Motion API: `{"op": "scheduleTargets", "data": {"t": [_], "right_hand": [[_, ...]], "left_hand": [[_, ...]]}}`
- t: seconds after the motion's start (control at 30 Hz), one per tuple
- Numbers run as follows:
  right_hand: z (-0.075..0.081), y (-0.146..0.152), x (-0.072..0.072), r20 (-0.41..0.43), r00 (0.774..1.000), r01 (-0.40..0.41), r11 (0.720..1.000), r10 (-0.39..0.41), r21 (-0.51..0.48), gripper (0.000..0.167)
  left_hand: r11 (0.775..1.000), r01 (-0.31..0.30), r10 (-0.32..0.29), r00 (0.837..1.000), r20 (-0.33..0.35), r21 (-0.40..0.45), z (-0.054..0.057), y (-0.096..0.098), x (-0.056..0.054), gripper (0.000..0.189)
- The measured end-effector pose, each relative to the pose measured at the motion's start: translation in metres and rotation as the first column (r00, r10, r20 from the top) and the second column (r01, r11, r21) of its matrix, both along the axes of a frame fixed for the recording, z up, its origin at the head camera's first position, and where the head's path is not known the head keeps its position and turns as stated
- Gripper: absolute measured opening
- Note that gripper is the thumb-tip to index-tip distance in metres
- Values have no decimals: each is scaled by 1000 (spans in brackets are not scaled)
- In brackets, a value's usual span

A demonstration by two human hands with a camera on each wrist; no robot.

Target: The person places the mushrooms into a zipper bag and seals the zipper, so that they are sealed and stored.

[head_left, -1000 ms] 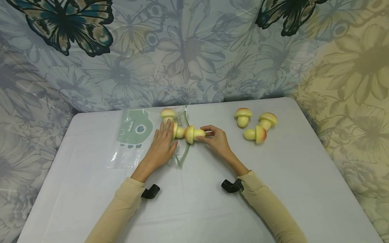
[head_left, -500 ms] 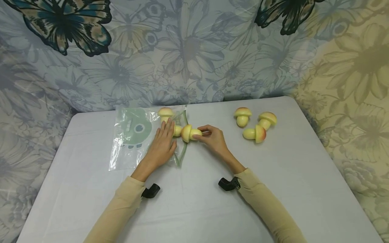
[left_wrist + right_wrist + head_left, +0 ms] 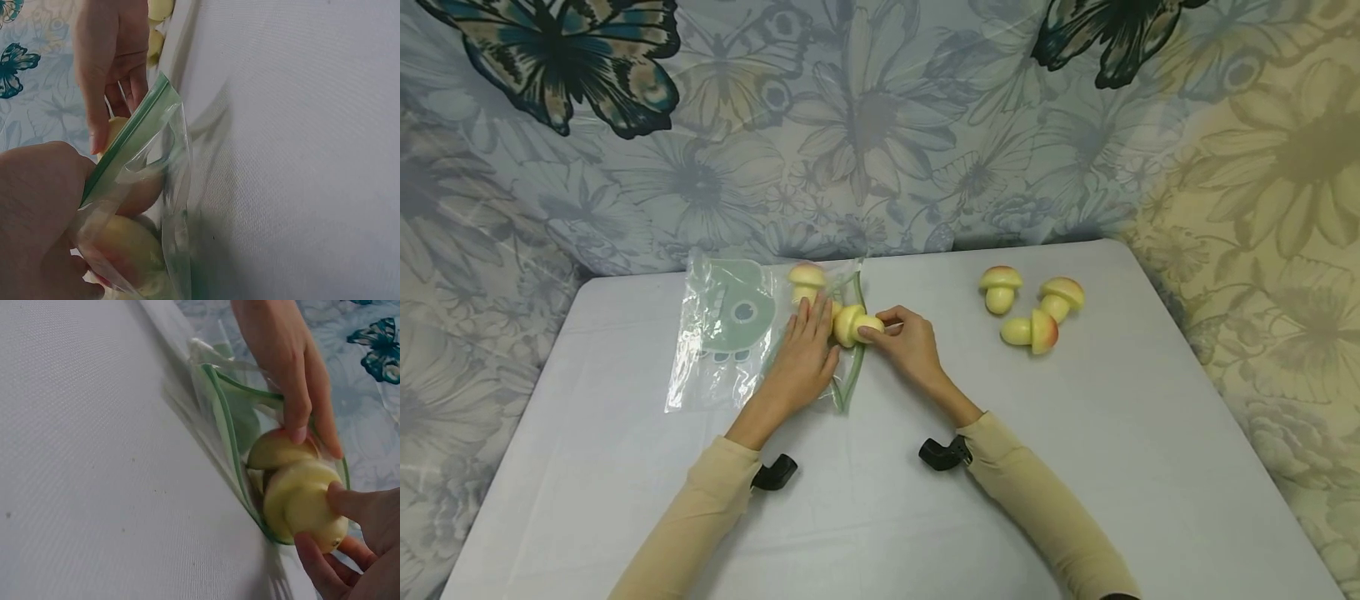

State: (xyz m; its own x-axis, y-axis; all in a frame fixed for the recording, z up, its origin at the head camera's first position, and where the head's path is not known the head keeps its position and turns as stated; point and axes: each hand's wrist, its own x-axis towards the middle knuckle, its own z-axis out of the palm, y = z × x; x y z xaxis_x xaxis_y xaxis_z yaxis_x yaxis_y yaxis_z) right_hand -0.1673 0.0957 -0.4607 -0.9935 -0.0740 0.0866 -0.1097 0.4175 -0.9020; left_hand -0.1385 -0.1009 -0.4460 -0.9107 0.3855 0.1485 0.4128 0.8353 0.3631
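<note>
A clear zip bag (image 3: 688, 379) with a green cartoon print and green zip edges lies on the table, its mouth facing right. My left hand (image 3: 799, 362) rests over the bag near the mouth, fingers straight. In the right wrist view its thumb reaches a toy mushroom (image 3: 281, 450) inside the opening. My right hand (image 3: 910, 346) pinches another toy mushroom (image 3: 306, 500) by its stem, cap first in the bag's mouth between the green edges (image 3: 226, 425). Farther back in the bag sits one more mushroom (image 3: 807, 283), partly behind my left fingers.
On the table's right side lie three more toy mushrooms, one upright-looking mushroom (image 3: 999, 289) and two touching, a front mushroom (image 3: 1032, 332) and a rear mushroom (image 3: 1062, 297). A floral cloth (image 3: 880, 167) hangs behind the white table (image 3: 865, 517).
My right hand has moved left, bringing its mushroom from the bag's edge into the mouth. The bag's closed left end has lifted and wrinkled. My left hand has hardly moved.
</note>
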Motion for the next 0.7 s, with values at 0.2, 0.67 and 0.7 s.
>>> {"op": "scheduleTargets", "data": {"t": [0.2, 0.67, 0.7], "right_hand": [[1, -7, -1, 15, 999, 30, 1000, -30, -2, 38], [1, -17, -10, 13, 1000, 1, 1000, -1, 15, 38], [1, -17, -12, 14, 1000, 0, 1000, 0, 19, 38]], "left_hand": [[1000, 6, -6, 1000, -27, -11, -2, -1, 1, 69], [998, 26, -28, 999, -32, -58, -3, 0, 2, 69], [997, 30, -32, 999, -28, -65, -4, 0, 3, 70]]}}
